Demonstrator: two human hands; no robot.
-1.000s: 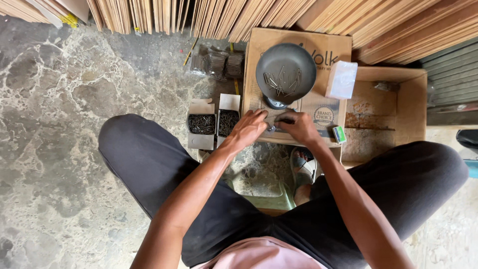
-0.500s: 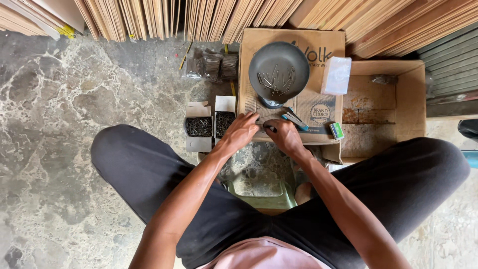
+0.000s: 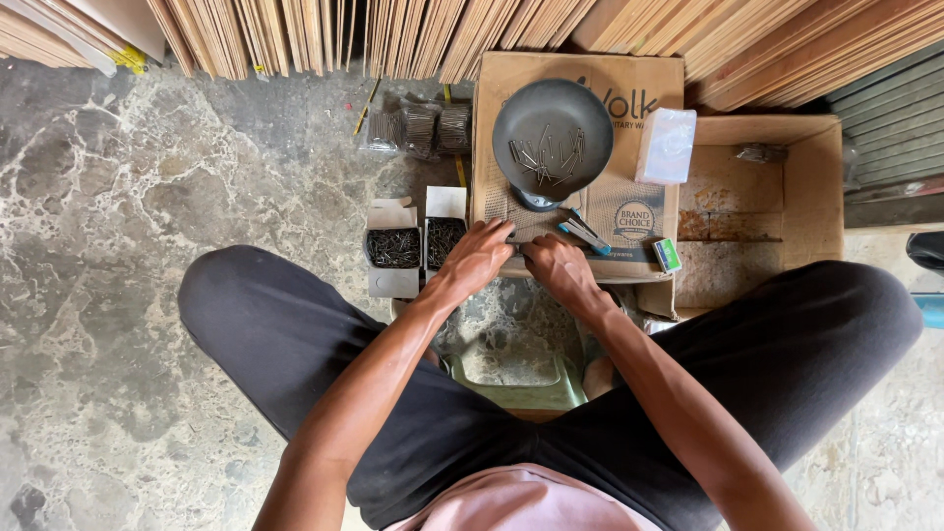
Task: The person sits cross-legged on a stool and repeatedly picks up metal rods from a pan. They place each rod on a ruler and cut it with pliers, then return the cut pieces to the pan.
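My left hand (image 3: 479, 258) and my right hand (image 3: 559, 270) meet at the near edge of the closed cardboard box (image 3: 575, 211) in the middle of the frame, fingers curled down together onto its top. Something small may be pinched between them, but I cannot tell whether either hand is clamped on anything. Just above my hands, on the box, sits a dark round pan (image 3: 552, 138) with loose nails scattered in it, and a small blue-grey tool (image 3: 584, 234) lies right beside my right fingertips. Left of my left hand, two small open cartons of dark nails (image 3: 393, 248) stand on the marble floor (image 3: 147, 197). A white packet (image 3: 667, 146) rests at the box's upper right corner, by an open cardboard box (image 3: 777, 211). Stacked wooden strips (image 3: 295, 34) run along the top of the frame.
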